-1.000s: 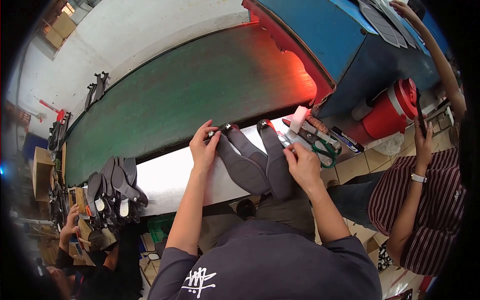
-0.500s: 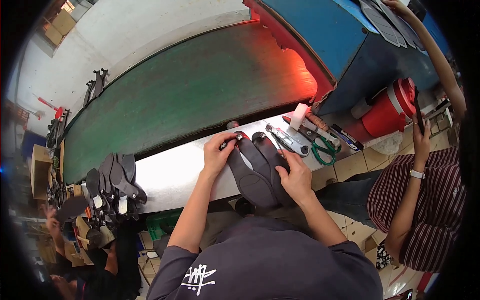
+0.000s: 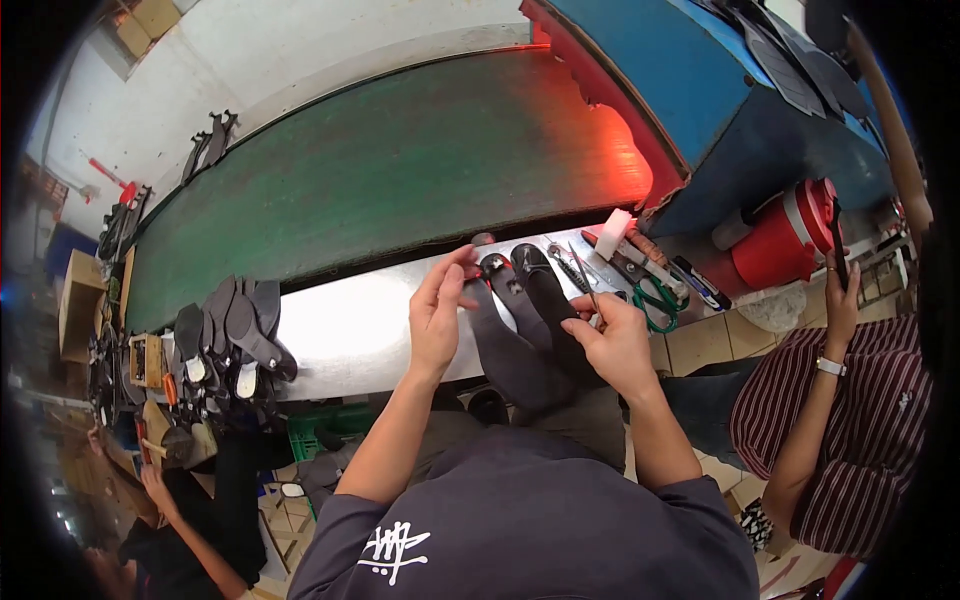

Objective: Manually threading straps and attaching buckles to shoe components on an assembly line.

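Two long dark shoe pieces lie side by side at the near edge of the steel bench in front of me. On the left piece point(image 3: 505, 345), small pale and red bits show near the far end. A dark strap crosses the far end of the right piece point(image 3: 548, 300). My left hand point(image 3: 436, 315) hovers beside the left piece, fingers apart and holding nothing. My right hand point(image 3: 612, 345) pinches a thin dark pointed tool point(image 3: 583, 268) above the right piece; its exact kind is unclear.
Beyond the steel bench point(image 3: 340, 320) runs a green conveyor belt point(image 3: 380, 160) beside a blue machine point(image 3: 640, 70). Green-handled scissors point(image 3: 655, 303) and other tools lie right, near a red jug point(image 3: 785, 235). Shoe parts point(image 3: 235, 340) are piled left. A person in stripes point(image 3: 830, 430) stands right; another works lower left.
My left hand has let go of the left shoe piece and lifted off. My right hand has left the shoe pieces and now holds the thin tool. The person at lower left has moved.
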`<act>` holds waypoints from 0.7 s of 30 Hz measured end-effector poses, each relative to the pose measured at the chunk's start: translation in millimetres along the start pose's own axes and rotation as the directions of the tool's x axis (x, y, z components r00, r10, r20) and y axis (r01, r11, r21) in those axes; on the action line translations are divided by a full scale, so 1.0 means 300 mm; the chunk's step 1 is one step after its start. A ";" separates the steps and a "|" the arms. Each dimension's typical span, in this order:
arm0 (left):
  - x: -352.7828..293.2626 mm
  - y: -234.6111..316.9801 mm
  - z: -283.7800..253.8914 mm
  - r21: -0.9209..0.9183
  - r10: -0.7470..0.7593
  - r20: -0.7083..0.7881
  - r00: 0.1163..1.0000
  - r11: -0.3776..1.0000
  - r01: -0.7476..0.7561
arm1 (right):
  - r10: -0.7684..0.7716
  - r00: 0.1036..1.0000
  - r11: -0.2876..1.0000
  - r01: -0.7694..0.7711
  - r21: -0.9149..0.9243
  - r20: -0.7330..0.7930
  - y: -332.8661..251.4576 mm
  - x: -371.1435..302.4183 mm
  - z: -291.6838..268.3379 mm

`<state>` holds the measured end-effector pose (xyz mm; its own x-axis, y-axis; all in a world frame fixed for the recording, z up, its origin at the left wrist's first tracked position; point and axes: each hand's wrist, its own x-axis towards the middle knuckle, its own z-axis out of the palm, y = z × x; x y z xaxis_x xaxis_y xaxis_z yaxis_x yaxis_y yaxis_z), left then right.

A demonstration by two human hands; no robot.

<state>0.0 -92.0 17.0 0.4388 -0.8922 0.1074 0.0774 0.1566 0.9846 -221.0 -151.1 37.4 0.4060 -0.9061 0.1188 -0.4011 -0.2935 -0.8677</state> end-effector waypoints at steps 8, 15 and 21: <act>-0.026 0.041 0.022 -0.262 -0.481 0.272 0.833 0.796 0.546 | -0.235 0.956 0.954 0.262 -0.150 0.174 -0.077 -0.040 0.011; -0.060 -0.068 0.014 -0.511 -0.642 0.000 0.767 0.659 0.552 | -0.063 0.995 0.996 0.068 -0.061 0.080 -0.139 -0.065 0.044; -0.076 -0.047 0.053 -0.602 -0.576 -0.107 0.811 0.686 0.408 | -0.026 0.928 0.958 -0.083 0.275 0.372 -0.101 -0.107 0.138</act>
<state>-25.2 -80.6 2.9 0.4069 -0.7680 -0.4945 0.7712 -0.0012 0.6366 -188.0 -100.4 39.8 0.6930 -0.7194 -0.0466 -0.1921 -0.1219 -0.9738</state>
